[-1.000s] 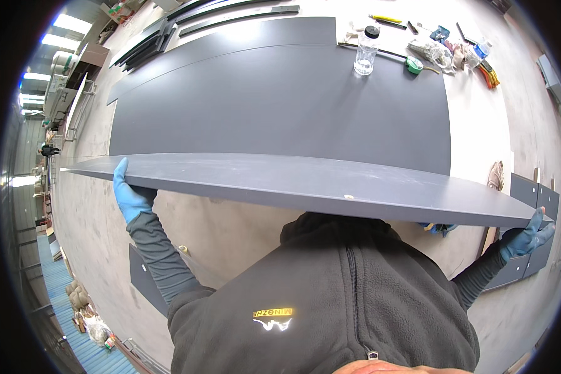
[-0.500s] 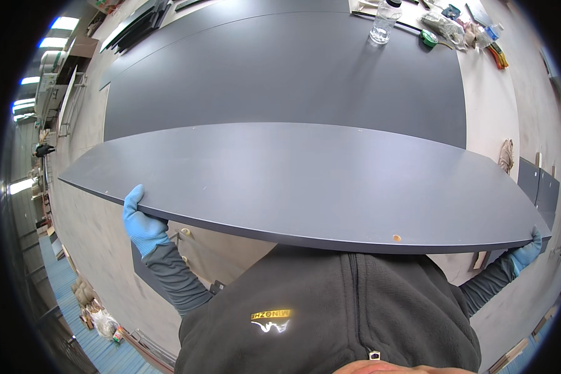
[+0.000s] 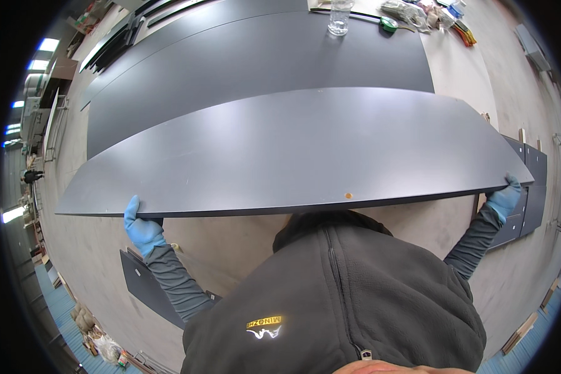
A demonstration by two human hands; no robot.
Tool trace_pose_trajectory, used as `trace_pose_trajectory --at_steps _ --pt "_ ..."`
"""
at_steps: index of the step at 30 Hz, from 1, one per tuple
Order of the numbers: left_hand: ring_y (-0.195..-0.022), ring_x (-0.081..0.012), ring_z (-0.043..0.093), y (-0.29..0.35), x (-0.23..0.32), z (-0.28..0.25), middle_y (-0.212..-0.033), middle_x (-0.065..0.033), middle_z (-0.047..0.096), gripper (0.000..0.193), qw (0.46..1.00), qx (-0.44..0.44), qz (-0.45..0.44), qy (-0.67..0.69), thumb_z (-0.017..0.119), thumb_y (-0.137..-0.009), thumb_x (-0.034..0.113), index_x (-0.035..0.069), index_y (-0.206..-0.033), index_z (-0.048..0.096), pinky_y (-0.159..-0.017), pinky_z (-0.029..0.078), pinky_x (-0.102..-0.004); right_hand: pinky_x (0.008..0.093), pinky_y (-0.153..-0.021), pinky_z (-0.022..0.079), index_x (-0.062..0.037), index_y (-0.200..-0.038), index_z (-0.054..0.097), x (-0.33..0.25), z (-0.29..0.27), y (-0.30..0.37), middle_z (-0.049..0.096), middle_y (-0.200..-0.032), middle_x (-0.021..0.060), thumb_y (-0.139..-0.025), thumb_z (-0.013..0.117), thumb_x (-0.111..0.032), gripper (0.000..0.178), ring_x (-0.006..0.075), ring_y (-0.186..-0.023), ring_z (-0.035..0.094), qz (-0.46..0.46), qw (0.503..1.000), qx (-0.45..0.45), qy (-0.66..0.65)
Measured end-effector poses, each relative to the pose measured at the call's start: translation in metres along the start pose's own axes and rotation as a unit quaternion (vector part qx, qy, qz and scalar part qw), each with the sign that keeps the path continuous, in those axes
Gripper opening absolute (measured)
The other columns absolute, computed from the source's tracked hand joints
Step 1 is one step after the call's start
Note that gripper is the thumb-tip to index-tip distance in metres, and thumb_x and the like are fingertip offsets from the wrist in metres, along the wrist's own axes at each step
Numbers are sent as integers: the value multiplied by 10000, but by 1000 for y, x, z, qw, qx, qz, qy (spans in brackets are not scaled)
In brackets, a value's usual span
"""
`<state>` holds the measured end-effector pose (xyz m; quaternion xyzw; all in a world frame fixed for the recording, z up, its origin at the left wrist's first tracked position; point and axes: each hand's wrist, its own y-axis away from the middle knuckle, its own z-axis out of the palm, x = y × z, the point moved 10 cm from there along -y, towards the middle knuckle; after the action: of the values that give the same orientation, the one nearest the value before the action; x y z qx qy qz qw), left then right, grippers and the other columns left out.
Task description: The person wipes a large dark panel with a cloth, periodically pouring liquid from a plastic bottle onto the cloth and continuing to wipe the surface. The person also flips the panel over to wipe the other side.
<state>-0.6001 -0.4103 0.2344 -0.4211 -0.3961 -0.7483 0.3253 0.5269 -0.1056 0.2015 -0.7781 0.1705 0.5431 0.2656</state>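
The left hand (image 3: 142, 227) in a blue glove grips the near edge of a long dark grey board (image 3: 293, 153), with the thumb up on the top face and the fingers under it. The right hand (image 3: 503, 198), also in a blue glove, is clamped on the same edge far over at the board's other end. The two hands are well apart.

A second ago the board was seen almost edge-on, like a thin grey strip. Half a second ago more of its top showed. Now it has tipped further, and its wide flat top fills the middle of the view. The hands have stayed at the two ends.

The board is smooth, plain and a little shiny. It has a small orange dot (image 3: 348, 195) near the near edge. It is held up in the air in front of the person's chest, above the floor.

Behind it, more big dark grey boards (image 3: 243, 56) lie flat on the floor. Past them stands a clear plastic jar (image 3: 340, 17), and I cannot tell what is in it. Beside the jar are a green tape roll (image 3: 389, 23) and a heap of small tools (image 3: 445, 19). Smaller dark panels (image 3: 528, 193) lie by the right hand, and another dark panel (image 3: 146, 283) lies under the left arm.
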Motion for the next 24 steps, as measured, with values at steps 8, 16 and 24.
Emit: trace_pose_trajectory --at_steps 8,16,24 --pt "-1113 -310 744 26 -87 -84 -1136 -149 784 228 993 72 -25 94 732 -841 -22 2 -1064 773 -1067 599 -514 432 -1075 532 25 -1152 700 71 22 43 699 -1191 181 -1011 575 -67 210 272 -1127 650 149 981 27 -119" --pt "-1374 -415 597 53 -232 -78 -1479 -146 662 572 941 160 -197 225 789 -964 388 86 -1434 664 -1162 480 -662 531 -1167 486 -23 -1449 642 166 78 125 651 -1487 136 -1068 606 -348 503 350 -1346 608 413 868 80 -265" --pt "-1468 -409 507 47 -292 -88 -1599 -129 566 815 932 210 -246 165 786 -932 627 129 -1544 577 -1239 391 -657 496 -1262 379 -41 -1628 474 211 136 178 482 -1694 119 -1085 345 -761 911 336 -1516 470 498 852 64 -145"
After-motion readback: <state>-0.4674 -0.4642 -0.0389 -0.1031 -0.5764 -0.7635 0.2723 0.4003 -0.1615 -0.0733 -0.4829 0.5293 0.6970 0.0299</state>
